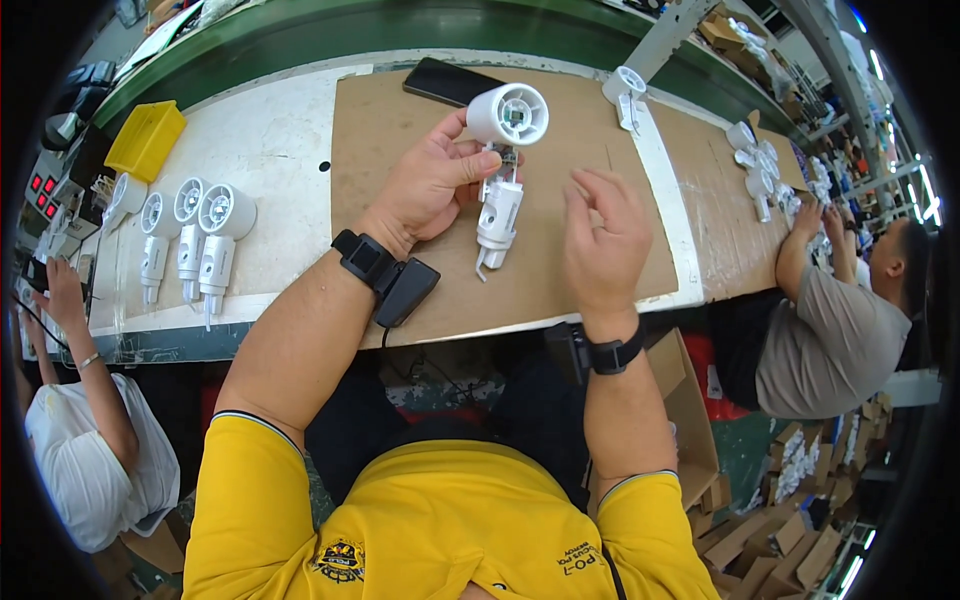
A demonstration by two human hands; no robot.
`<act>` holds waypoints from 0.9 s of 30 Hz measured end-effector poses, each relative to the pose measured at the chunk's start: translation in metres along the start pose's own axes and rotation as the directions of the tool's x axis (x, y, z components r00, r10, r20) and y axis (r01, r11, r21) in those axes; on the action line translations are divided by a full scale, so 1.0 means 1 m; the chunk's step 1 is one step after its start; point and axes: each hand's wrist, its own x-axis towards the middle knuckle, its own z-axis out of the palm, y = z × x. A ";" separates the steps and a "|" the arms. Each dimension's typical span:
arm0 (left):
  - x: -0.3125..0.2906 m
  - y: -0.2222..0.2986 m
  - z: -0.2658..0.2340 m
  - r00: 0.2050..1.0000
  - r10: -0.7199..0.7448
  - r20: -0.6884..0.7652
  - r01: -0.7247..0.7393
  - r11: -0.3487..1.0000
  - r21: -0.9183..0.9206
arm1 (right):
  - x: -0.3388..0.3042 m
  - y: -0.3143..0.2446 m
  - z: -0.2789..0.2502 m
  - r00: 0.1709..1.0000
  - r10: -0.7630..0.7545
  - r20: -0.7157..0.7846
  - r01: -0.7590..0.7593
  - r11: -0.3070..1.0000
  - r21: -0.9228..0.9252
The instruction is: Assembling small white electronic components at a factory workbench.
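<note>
Over the brown cardboard sheet point(385, 110), my left hand point(425, 185) pinches a white plastic device point(498, 222) at its narrow middle. The device has a round, spoked head with a small green circuit part inside, and a slim body hanging below. Some bare inner parts show at the neck beside my thumb. To the right of it, my right hand point(607, 240) is raised with bent fingers and the thumb apart; I see nothing in it.
A black phone point(447, 82) lies behind the device. Several similar white devices point(217, 262) stand left, near a yellow bin point(145, 140); another device point(625, 88) is at back right. Co-workers sit on both sides, near white parts point(760, 165) on the right. An open carton point(685, 400) is below the table edge.
</note>
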 end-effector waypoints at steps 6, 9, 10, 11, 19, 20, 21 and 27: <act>-0.003 -0.003 0.004 0.994 0.083 -0.070 -0.078 0.995 0.065 | 0.004 -0.036 0.026 0.958 0.239 0.160 -0.287 0.828 0.481; -0.005 -0.004 0.007 0.990 0.091 -0.111 -0.076 0.988 0.134 | 0.005 -0.033 0.031 0.926 0.343 0.157 -0.369 0.736 0.567; -0.007 -0.005 0.011 0.987 0.115 -0.116 -0.095 0.981 0.172 | 0.004 -0.031 0.033 0.926 0.341 0.160 -0.369 0.737 0.566; -0.008 -0.005 0.015 0.983 0.140 -0.120 -0.113 0.972 0.208 | 0.002 -0.028 0.034 0.931 0.337 0.140 -0.355 0.748 0.560; -0.016 0.001 0.033 0.968 0.223 -0.116 -0.178 0.933 0.311 | -0.005 -0.022 0.031 0.803 0.536 0.262 -0.537 0.459 0.708; -0.016 0.001 0.034 0.962 0.252 -0.108 -0.198 0.912 0.360 | -0.007 -0.019 0.033 0.769 0.561 0.306 -0.566 0.375 0.734; -0.016 -0.001 0.035 0.961 0.253 -0.111 -0.199 0.913 0.357 | -0.008 -0.017 0.035 0.733 0.581 0.353 -0.591 0.288 0.754; -0.016 -0.005 0.041 0.919 0.357 -0.167 -0.185 0.764 0.619 | -0.012 -0.009 0.042 0.654 0.570 0.498 -0.581 -0.044 0.812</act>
